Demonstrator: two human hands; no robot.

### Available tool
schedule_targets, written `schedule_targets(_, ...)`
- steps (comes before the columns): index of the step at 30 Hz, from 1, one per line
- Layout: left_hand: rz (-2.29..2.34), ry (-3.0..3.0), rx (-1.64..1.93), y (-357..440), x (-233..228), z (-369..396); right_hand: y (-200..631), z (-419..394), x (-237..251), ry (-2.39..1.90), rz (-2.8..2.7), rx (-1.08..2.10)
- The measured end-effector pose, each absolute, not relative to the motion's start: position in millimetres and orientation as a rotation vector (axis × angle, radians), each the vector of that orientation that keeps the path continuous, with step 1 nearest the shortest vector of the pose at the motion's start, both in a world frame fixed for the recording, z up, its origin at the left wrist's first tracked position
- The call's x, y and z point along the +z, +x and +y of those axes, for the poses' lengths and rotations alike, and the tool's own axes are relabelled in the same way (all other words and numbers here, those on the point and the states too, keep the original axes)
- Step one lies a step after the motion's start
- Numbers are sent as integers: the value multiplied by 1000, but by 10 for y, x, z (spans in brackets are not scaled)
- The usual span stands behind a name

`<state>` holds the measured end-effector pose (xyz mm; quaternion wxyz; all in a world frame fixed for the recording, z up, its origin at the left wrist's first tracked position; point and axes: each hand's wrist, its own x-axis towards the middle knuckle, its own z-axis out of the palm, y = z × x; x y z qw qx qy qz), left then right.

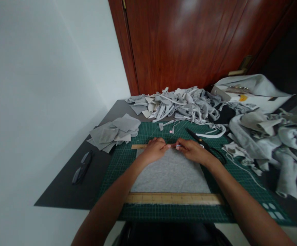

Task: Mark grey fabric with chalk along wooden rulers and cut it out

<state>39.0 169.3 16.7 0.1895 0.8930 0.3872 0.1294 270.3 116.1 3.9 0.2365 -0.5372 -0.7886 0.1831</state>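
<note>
Rests the left hand (155, 150) on the far wooden ruler (138, 146), with fingers bunched over it and thumb stretched toward the right hand (191, 149). Cannot tell whether the left grip clamps the ruler's edges or only presses on top. Pinches a slim pen-like tool (178, 146) in the right grip, with thumb and fingertips closed together on it, near the left thumb. Cannot make out the tool's tip.

Has the grey cloth (169, 174) spread flat between the forearms, on the green cutting mat (117, 171), with the far ruler across its far edge and out past it on the left. Shows the near wooden ruler (174, 198) laid along the cloth's near edge.

Shows black scissors (206, 147) just beyond the right hand, beside a curled white strip (212, 134). Shows, past the hands, a small pink disc (171, 131) near narrow grey strips (174, 125). Has flat grey pieces (115, 132) overlapping in a pile to the left, and folded glasses (82, 167) nearer on the dark tabletop (61, 191). Shows a heap of scraps (174, 104) along the back, a white box (253, 99) at back right, and crumpled fabric (268, 136) in front of it.
</note>
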Motion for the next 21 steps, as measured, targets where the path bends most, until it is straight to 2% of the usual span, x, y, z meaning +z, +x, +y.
schedule_targets(9,897,2550,439,350,-31,1926,2692,1229,-50,-1427,-2026,517)
schedule_targets(14,865,2515,457,358,-45,1948,2635,1225,-101,-1186,-2084,425)
schedule_targets(21,874,2478,538,408,-141,1994,2535,1203,-104,-1222,-2108,315)
